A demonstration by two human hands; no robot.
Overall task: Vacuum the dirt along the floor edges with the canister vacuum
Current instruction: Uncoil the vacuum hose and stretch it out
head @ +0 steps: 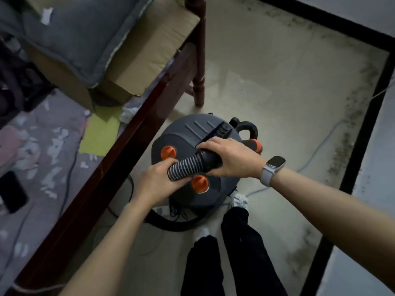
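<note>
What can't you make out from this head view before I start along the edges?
- Hose end: hidden inside the left hand.
- Hose cuff: partly covered by the right hand, so its joint is unclear.
- Vacuum base and wheels: hidden beneath its own lid.
- Dirt along the baseboard: blurred, type unclear.

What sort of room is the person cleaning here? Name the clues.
Probably a bedroom: a dark wooden bed frame carrying a grey cushion and patterned bedding, with a dusty tiled floor edged by black skirting.
</note>
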